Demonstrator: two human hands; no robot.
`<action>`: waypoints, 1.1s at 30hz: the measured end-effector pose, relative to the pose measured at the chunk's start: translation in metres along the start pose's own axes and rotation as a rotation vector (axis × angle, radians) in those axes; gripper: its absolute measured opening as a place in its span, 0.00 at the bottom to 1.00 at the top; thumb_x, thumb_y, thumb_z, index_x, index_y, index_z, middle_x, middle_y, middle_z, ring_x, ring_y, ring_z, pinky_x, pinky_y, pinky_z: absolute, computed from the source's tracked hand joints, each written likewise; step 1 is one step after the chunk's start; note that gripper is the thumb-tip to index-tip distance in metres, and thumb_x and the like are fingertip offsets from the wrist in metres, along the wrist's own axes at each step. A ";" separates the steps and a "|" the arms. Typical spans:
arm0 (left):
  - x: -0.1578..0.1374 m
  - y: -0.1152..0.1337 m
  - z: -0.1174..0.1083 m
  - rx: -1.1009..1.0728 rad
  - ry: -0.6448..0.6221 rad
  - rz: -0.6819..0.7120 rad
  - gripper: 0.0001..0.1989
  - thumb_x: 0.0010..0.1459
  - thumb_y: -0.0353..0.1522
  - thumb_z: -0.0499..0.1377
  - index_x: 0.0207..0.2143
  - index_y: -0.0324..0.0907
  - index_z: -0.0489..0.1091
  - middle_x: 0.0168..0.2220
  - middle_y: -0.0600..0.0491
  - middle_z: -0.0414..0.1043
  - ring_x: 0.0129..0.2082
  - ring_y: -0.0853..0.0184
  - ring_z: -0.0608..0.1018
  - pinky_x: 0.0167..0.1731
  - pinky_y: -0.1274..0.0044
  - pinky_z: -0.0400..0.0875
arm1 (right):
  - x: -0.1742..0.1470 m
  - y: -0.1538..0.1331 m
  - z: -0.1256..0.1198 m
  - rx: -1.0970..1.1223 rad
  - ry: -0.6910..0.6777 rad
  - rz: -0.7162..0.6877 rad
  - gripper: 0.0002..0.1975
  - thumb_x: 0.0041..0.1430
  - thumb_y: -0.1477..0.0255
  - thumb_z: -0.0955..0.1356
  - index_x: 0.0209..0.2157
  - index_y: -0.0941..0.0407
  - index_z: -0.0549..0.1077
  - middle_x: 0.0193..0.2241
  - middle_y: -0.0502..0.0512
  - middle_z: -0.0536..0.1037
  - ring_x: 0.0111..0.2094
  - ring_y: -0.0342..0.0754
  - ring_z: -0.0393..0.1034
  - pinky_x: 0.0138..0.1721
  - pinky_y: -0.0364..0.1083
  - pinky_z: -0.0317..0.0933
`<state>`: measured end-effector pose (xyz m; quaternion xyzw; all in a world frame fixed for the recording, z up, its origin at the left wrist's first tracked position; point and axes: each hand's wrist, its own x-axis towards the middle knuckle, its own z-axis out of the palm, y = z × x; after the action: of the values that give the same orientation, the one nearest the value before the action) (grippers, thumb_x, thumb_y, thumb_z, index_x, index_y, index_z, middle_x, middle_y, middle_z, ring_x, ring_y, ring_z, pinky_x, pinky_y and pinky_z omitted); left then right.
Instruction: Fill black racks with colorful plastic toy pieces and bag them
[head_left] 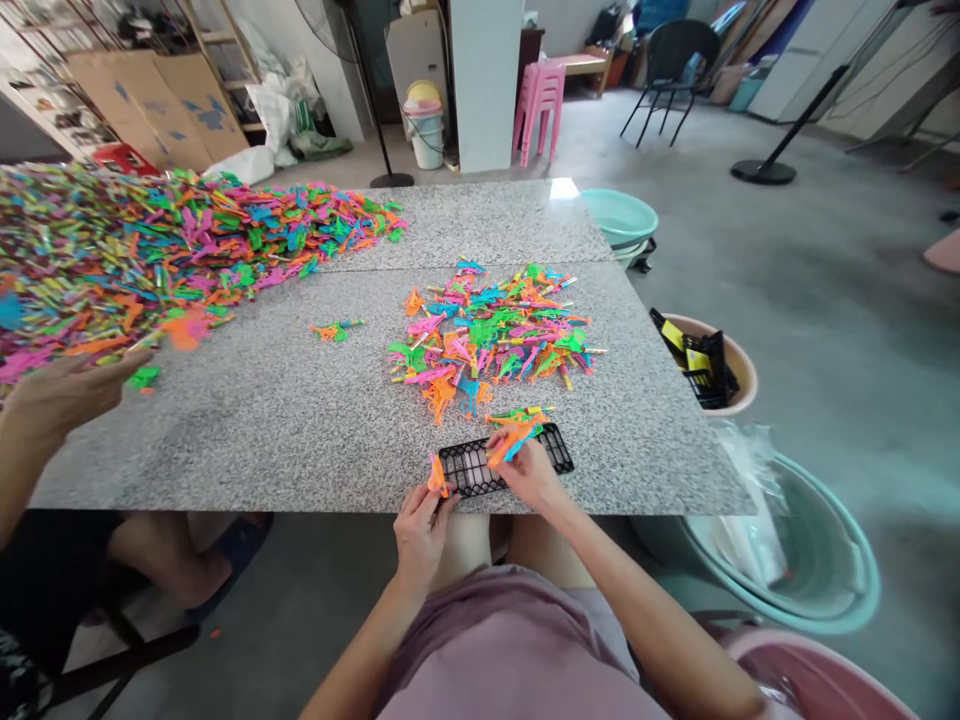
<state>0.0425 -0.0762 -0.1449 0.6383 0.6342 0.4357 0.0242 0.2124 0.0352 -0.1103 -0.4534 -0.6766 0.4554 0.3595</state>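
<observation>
At the near edge of the table, a black openwork plastic basket [471,480] lies between my hands. My left hand [420,530] pinches a small orange plastic toy piece [436,474] by the basket's left end. Over the middle of the basket, my right hand [531,474] is closed on orange and blue plastic toy pieces [513,442]; its fingers partly hide them. Just beyond the basket lies a green and yellow piece [519,414]. Farther back is a loose pile of similar coloured toy pieces [502,330], some with striped tubes.
A huge heap of coloured pieces [187,240] covers the table's left side. There a co-worker's hand [71,395] holds a blurred orange and pink piece. Right of the speckled table [637,440] stand a tub of black baskets [742,375] and a green tub [862,560].
</observation>
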 end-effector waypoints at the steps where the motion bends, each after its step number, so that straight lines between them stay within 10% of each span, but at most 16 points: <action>1: 0.000 0.000 0.000 0.002 0.000 -0.002 0.10 0.64 0.37 0.58 0.38 0.42 0.76 0.33 0.51 0.77 0.34 0.64 0.79 0.36 0.74 0.76 | 0.004 -0.003 0.009 -0.010 -0.007 -0.034 0.05 0.48 0.74 0.67 0.31 0.55 0.70 0.30 0.51 0.75 0.31 0.46 0.70 0.33 0.44 0.64; 7: 0.000 0.002 0.000 0.018 -0.002 -0.007 0.12 0.65 0.39 0.56 0.35 0.42 0.75 0.31 0.52 0.75 0.31 0.66 0.77 0.33 0.75 0.74 | 0.032 -0.010 0.060 -0.123 -0.132 -0.086 0.09 0.49 0.79 0.66 0.34 0.54 0.71 0.30 0.49 0.76 0.33 0.45 0.72 0.37 0.43 0.65; 20: 0.004 -0.003 -0.002 -0.045 -0.023 0.037 0.11 0.65 0.37 0.56 0.36 0.42 0.75 0.34 0.51 0.77 0.33 0.64 0.78 0.35 0.73 0.76 | 0.034 -0.045 0.058 -0.751 -0.363 -0.094 0.17 0.56 0.77 0.66 0.48 0.58 0.72 0.38 0.61 0.78 0.39 0.52 0.73 0.39 0.45 0.64; 26: 0.005 0.001 -0.002 -0.078 0.012 0.069 0.08 0.64 0.34 0.57 0.37 0.42 0.75 0.33 0.51 0.76 0.34 0.65 0.78 0.35 0.74 0.76 | 0.042 -0.021 -0.023 -0.796 -0.152 -0.324 0.25 0.53 0.87 0.64 0.52 0.56 0.72 0.54 0.61 0.71 0.55 0.52 0.64 0.53 0.49 0.61; 33: 0.004 -0.002 0.002 -0.040 0.031 0.078 0.08 0.64 0.36 0.57 0.39 0.42 0.73 0.34 0.51 0.76 0.35 0.65 0.79 0.37 0.74 0.76 | 0.062 -0.002 -0.102 -1.048 -0.288 -0.221 0.12 0.55 0.88 0.63 0.32 0.59 0.74 0.41 0.62 0.75 0.45 0.51 0.71 0.45 0.46 0.64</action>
<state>0.0412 -0.0713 -0.1455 0.6552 0.6001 0.4587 0.0102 0.2831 0.1228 -0.0710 -0.4309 -0.8986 0.0746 0.0352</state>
